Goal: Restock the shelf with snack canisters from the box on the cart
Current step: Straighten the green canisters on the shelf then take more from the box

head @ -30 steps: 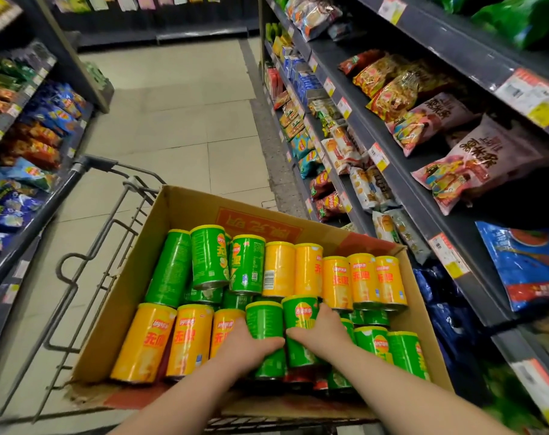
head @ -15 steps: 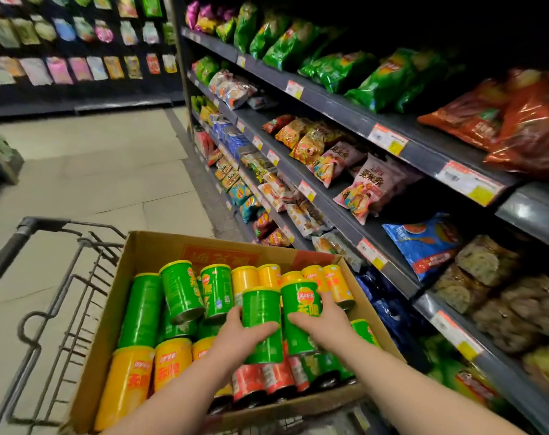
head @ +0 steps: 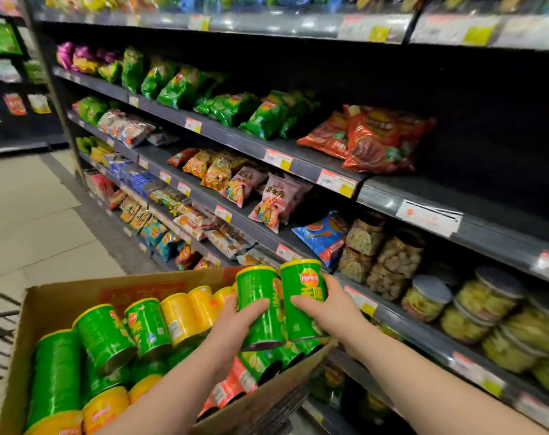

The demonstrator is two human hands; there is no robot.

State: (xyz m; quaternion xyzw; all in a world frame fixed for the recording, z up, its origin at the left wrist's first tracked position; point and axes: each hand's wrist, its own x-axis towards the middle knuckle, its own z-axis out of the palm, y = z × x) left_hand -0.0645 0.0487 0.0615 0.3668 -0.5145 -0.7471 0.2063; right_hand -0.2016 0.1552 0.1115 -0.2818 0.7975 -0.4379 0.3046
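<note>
A cardboard box [head: 56,306] on the cart holds several green, yellow and red snack canisters lying and standing inside. My left hand [head: 235,324] grips one green canister [head: 257,296], lifted above the box's right side. My right hand [head: 326,309] grips a second green canister [head: 301,287] right beside it; the two canisters touch. Both are upright, tilted slightly, and sit in front of the dark shelf unit [head: 424,337] on the right.
The shelves carry chip bags [head: 267,117], red bags [head: 373,139], clear jars [head: 399,255] and tubs [head: 486,302]. A bare stretch of shelf [head: 486,202] lies at upper right. The cart's wire frame [head: 0,328] shows at left; tiled aisle floor [head: 31,230] beyond.
Both hands lifted the two green canisters out of the box and carried them up and right toward the shelf. My view turned right, onto the shelves.
</note>
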